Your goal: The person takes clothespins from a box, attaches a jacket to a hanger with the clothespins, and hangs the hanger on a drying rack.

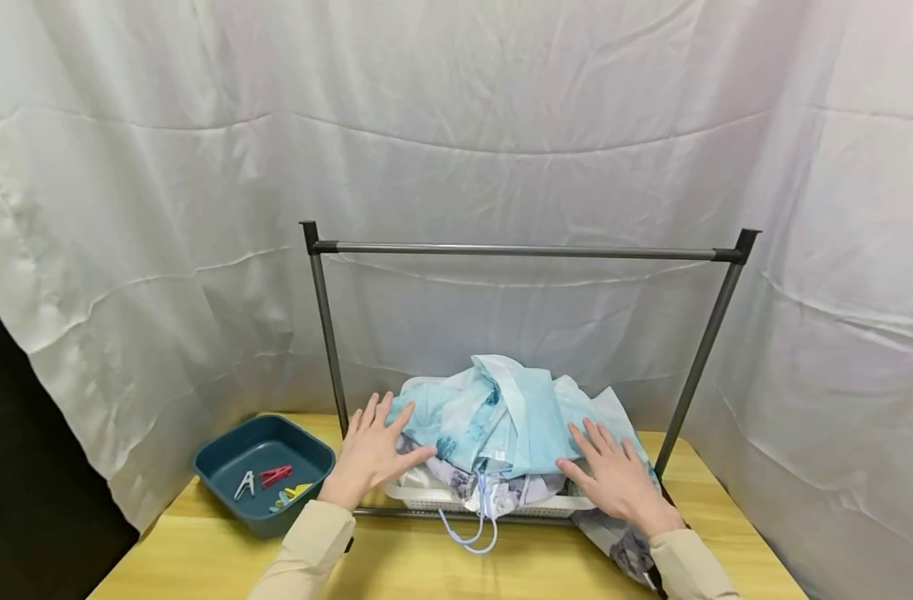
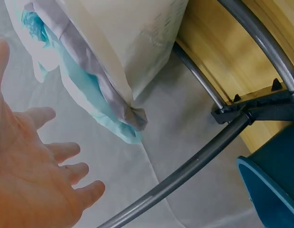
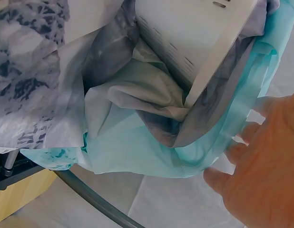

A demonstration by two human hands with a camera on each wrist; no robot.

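Blue cloth, between left grip and right grip, contact unclear

Table beneath the basket; garments heaped in and over it; rack uprights on either side of it; bin containing clothespins to its left; curtain behind it.

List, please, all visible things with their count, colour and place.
Table: one, yellow, foreground
Tub: one, dark teal, table's left side
Clips: several, white, red, yellow, greenish, in tub
Rack: one, grey, on table
Basket: one, white, at rack's base
Blue cloth: count unclear, light blue, heaped on basket
Patterned cloth: count unclear, grey-purple, under blue cloth
Cord: at least one, pale blue, basket's front
Curtain: count unclear, silvery, behind table
Sleeves: two, beige, forearms
Left hand: one, bare, cloth's left
Right hand: one, bare, cloth's right
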